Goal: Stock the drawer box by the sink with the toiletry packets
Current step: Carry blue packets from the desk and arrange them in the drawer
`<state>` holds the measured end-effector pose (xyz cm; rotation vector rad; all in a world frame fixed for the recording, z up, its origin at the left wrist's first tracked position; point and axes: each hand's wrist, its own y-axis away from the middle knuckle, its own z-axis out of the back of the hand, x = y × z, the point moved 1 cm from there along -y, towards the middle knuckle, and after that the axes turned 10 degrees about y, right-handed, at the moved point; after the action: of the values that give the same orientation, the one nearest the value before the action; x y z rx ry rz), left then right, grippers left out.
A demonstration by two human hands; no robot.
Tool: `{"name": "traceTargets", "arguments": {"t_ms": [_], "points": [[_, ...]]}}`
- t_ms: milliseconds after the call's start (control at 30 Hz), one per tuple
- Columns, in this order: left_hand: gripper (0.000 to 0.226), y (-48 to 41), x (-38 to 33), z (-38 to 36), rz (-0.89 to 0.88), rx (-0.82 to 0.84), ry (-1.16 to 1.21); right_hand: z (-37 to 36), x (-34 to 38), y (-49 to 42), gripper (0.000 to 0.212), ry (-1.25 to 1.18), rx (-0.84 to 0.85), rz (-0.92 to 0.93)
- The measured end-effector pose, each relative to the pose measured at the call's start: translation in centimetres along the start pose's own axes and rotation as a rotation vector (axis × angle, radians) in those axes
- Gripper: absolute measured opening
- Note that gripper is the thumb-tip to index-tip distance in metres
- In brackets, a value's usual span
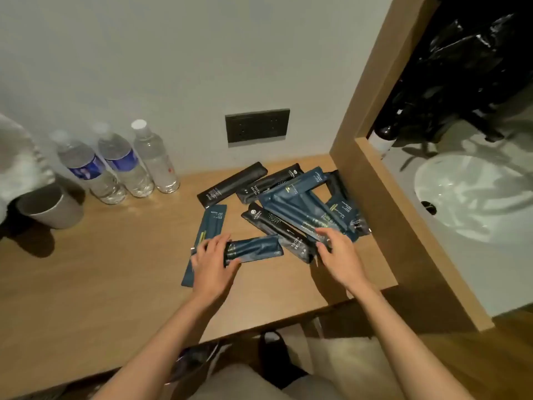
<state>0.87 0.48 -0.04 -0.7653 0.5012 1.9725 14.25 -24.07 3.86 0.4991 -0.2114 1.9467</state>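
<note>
I see the packets [291, 209] scattered on the wooden counter [101, 269], most of them heaped toward three o'clock against the wood partition [372, 197]. I count roughly ten, though the overlapping ones in the heap make an exact count unsure. Three are black: one plain [232, 183] at twelve o'clock of the spread, and two printed "TOOTH BRUSH", one [269, 183] just beside it and one [278, 230] lying diagonally at the centre. The rest are dark blue.

My left hand [212, 265] lies flat with fingers spread, its fingertips resting on one end of a blue packet [253, 249] that points toward three o'clock; it also covers the middle of a long blue packet [206, 241] lying along the twelve-to-six line. I cannot tell whether it pinches either one. My right hand [339, 255] hovers over the near edge of the heap, fingers curled and loosely apart, touching the top packets; I cannot tell whether it grips anything.

I see no drawer box in view.

At ten o'clock stand three water bottles [115, 166] in a row, two with blue labels and one clear. One grey cup [50, 206] sits at nine o'clock. One dark socket plate [257, 125] is on the wall at twelve o'clock. One white sink [476, 194] lies past the partition at three o'clock.
</note>
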Motion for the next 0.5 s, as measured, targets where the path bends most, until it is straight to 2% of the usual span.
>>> {"name": "traceTargets", "arguments": {"t_ms": [100, 200, 367, 500], "points": [[0.062, -1.7, 0.0, -1.1, -0.029, 0.074, -0.176, 0.0, -0.8, -3.4, 0.037, 0.052, 0.047, 0.008], [0.065, -2.7, -0.2, -2.1, -0.015, 0.114, -0.241, -0.3, -1.1, -6.1, 0.042, 0.105, 0.127, -0.010], [0.060, -3.1, -0.3, -2.7, 0.036, 0.103, -0.286, -1.3, -1.9, -8.7, 0.059, 0.188, 0.203, -0.020], [0.050, -3.3, -0.7, -2.8, 0.052, 0.065, -0.316, -1.7, -2.0, -9.4, 0.063, 0.206, 0.202, -0.067]]}}
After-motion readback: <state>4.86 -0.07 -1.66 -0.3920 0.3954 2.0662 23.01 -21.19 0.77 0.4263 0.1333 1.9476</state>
